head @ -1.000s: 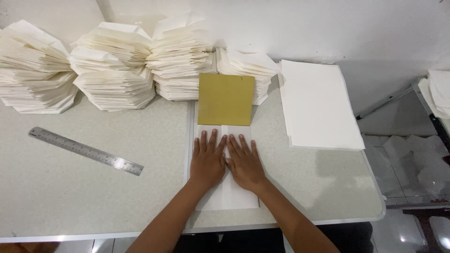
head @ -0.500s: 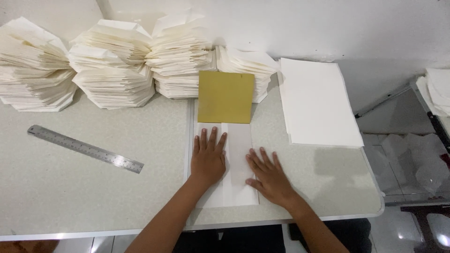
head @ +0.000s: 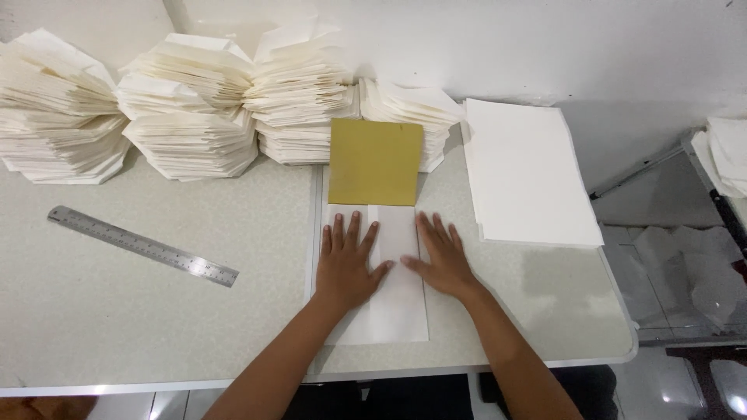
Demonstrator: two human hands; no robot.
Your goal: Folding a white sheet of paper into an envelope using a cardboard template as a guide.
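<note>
A folded white paper sheet [head: 397,303] lies lengthwise on the grey table [head: 156,327] in front of me. My left hand [head: 346,260] presses flat on its left half, fingers spread. Flat on the sheet's right edge rests my right hand [head: 442,255], fingers pointing away from me. A mustard-yellow square card [head: 376,162] covers the far end of the sheet, just beyond both hands.
A steel ruler [head: 142,245] lies slanted at the left. Several fanned stacks of folded white paper [head: 187,117] line the wall. A flat pile of white sheets [head: 525,175] sits at the right, near the table's right edge. More paper [head: 727,155] rests beyond the table.
My right hand moved out to the right and lower along the sheet, then came back up level with the left hand. The left hand stayed pressed in place.
</note>
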